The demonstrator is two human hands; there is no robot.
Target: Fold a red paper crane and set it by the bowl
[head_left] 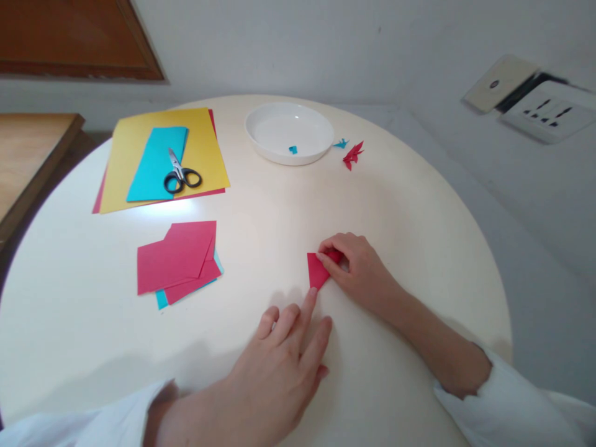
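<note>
A small red folded paper [317,270] lies on the round table, its left part showing as a pointed, roughly triangular shape. My right hand [361,273] pinches its right side between thumb and fingers, which hide that end. One fingertip of my left hand [284,357] touches the paper's lower corner. The other fingers of that hand are spread and hold nothing. To the left lies a loose pile of red paper pieces [174,257], with blue paper [161,300] peeking out beneath.
Black-handled scissors [179,177] rest on a blue sheet [149,167] over yellow paper [212,155] at the back left. A white dish [274,133] holds a blue scrap [293,149]. Beside it are a blue folded figure [341,143] and a red folded figure [354,155].
</note>
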